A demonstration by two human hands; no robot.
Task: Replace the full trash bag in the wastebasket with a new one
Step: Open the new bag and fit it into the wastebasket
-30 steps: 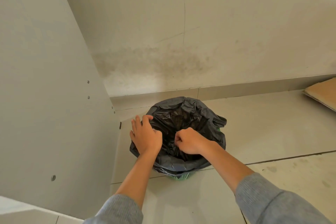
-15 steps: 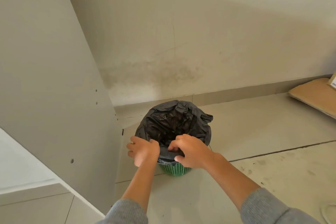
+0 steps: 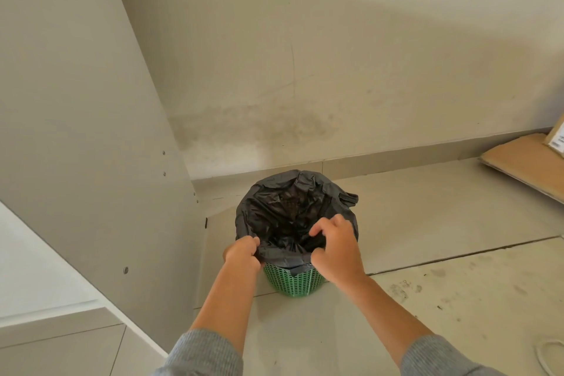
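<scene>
A small green lattice wastebasket stands on the tiled floor near the wall. A black trash bag lines it, its edge folded over the rim all round, and its mouth gapes open. My left hand is closed on the bag's near left edge. My right hand pinches the near right edge between thumb and fingers. What lies inside the bag is dark and hard to make out.
A tall grey cabinet panel rises close on the left of the basket. The wall and skirting run behind it. Flat cardboard lies on the floor at the far right. A pale cord loop shows at the bottom right corner.
My hands have pulled back from the middle of the bag to its near rim and taken hold of the edge. More of the green basket now shows below the bag.
</scene>
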